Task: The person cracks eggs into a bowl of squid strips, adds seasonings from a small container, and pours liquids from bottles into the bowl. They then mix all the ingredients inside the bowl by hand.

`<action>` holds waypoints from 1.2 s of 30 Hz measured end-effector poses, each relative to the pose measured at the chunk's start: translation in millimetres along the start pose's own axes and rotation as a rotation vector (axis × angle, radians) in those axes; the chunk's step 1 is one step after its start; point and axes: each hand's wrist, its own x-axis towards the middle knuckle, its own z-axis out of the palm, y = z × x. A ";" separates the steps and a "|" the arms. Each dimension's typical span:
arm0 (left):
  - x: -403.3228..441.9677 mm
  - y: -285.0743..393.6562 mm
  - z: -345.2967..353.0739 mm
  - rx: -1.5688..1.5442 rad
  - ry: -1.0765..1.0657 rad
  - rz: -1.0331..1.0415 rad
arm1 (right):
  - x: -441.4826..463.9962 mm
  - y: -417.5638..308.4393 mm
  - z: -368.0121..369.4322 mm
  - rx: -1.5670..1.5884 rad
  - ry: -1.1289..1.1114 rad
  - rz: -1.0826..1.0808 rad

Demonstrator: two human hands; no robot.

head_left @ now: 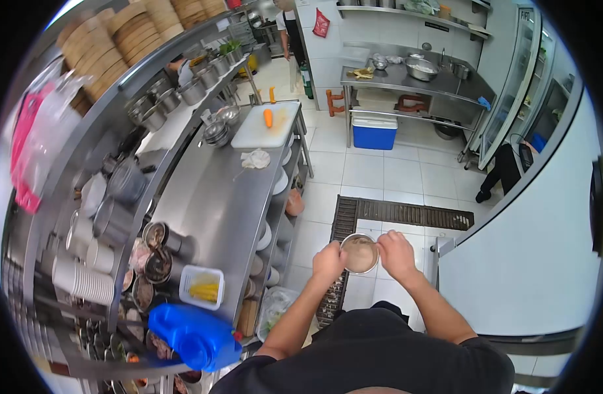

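Between my two hands, in front of my body and above the floor, is a round metal bowl [360, 255] with a pale beige content inside. My left hand [329, 262] is closed on its left rim. On the opposite rim, my right hand [395, 254] grips with bent fingers. The bowl looks roughly level. What the content is, I cannot make out.
Left is a steel counter [213, 197] with a white cutting board [265, 125], a carrot [268, 118], a cloth [255, 159], a tub of yellow strips [203, 287] and a blue jug [193, 335]. A floor drain grate [406, 213] lies ahead. A fridge door [518, 243] stands right.
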 end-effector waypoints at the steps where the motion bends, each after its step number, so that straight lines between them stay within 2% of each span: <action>1: 27.4 11.2 -2.4 -0.007 -0.017 0.017 | 18.0 13.5 -3.5 0.006 -0.006 0.047; 9: 254.1 80.1 58.5 -0.037 0.067 0.101 | 180.4 177.9 -4.5 0.084 0.219 0.037; 17: 463.4 152.9 70.0 0.062 0.141 0.051 | 360.1 346.2 -20.8 0.088 0.186 -0.013; 22: 577.7 195.7 68.5 0.098 0.207 0.053 | 469.7 407.3 -34.8 0.111 0.166 -0.080; 24: 624.0 206.0 74.7 0.093 0.173 0.003 | 507.8 435.1 -25.9 0.097 0.149 -0.087; 31: 809.7 212.6 132.7 0.139 0.178 0.034 | 651.9 546.3 33.4 -0.086 -0.022 -0.067; 36: 940.8 242.2 150.4 0.147 0.172 0.054 | 739.9 611.9 48.8 -0.004 -0.193 0.133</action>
